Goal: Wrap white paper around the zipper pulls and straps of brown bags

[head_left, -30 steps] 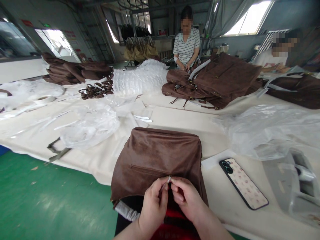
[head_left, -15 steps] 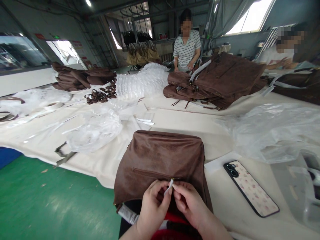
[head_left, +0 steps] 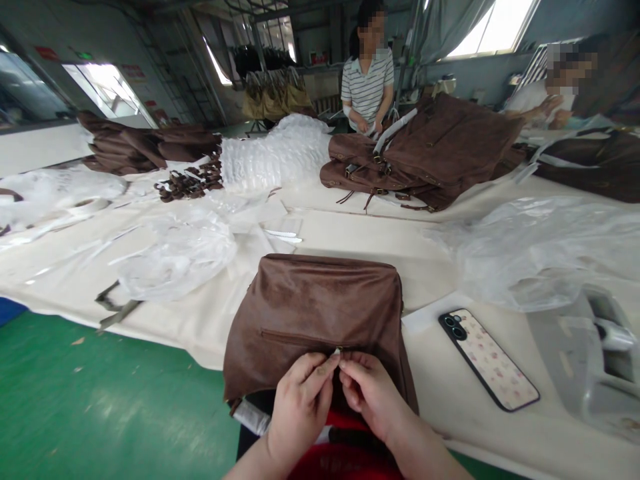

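Note:
A brown leather bag (head_left: 320, 293) lies at the table's near edge, with a zipped pocket across its front. At the right end of that zip, my left hand (head_left: 304, 390) pinches a small white wrapping strip (head_left: 337, 353) at the zipper pull. My right hand (head_left: 373, 393) is closed on the same strip from the other side, fingertips nearly meeting the left ones. Most of the strip and the pull are hidden behind my fingers. A wrapped strap end (head_left: 251, 417) pokes out at the bag's lower left corner.
A phone (head_left: 490, 360) lies right of the bag. Clear plastic bags (head_left: 530, 253) are on the right, more plastic (head_left: 175, 257) on the left. Stacked brown bags (head_left: 440, 153) and white wrapped bundles (head_left: 275, 150) stand farther back. A co-worker (head_left: 367, 80) stands across the table.
My left fingers have folded over the white strip, so less of it shows. The view has shifted slightly. The co-worker across the table has turned and brought both hands together.

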